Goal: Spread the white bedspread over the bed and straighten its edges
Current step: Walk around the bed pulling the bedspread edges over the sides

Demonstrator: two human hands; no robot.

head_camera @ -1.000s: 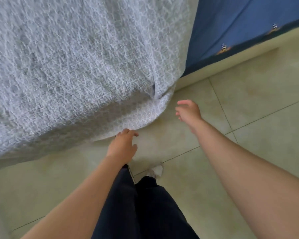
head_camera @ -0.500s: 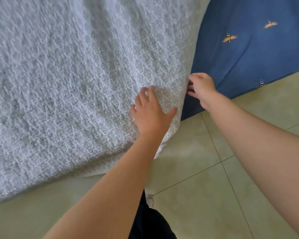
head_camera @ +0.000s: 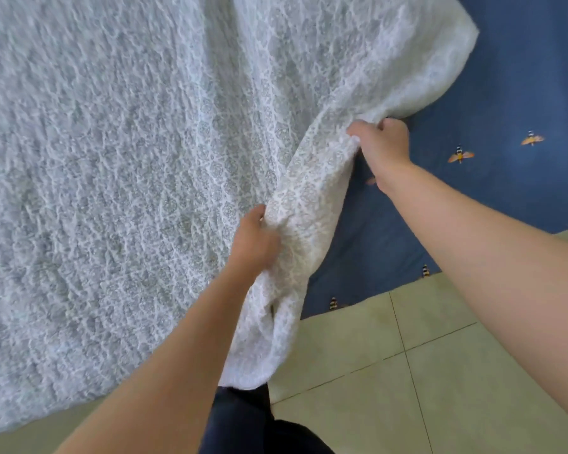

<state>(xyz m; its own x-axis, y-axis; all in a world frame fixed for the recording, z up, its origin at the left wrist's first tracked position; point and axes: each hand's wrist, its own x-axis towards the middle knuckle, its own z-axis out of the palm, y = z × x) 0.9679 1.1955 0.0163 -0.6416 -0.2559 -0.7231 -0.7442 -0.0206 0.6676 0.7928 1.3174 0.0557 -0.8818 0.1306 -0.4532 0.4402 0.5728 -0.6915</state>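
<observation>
Both hands are on the white bedspread (head_camera: pixel 145 165), which lies over most of the bed (head_camera: pixel 374 257) on the left of view. Its right edge is bunched up and lifted, approx. at the near corner. L hand (head_camera: pixel 253 244) grips a thick fold of that edge, fingers (head_camera: pixel 254 216) curled into the lace. R hand (head_camera: pixel 384 145) grips the same edge further up, closed tight round a gather of cloth. Between the two the fabric hangs in a loose roll, and the lowest part droops down towards the floor tiles (head_camera: pixel 440 371). To the right the blue bee-print sheet (head_camera: pixel 512 93) is uncovered, so by my read the spreading is partly done w/ this side left to do.

To do the step well, probably:
- spread the hands wider apart along the edge so the gather opens out
- lift, then carry the edge right across the blue sheet, w/ even tension on both grips so the pattern doesn't skew
- lay it down flat, not dropped in a heap
- only then smooth the hem and check that the overhang is level at the corner

Risk: pulling too hard drags the far side off.

Containers: none in view, so no contents to report.
</observation>
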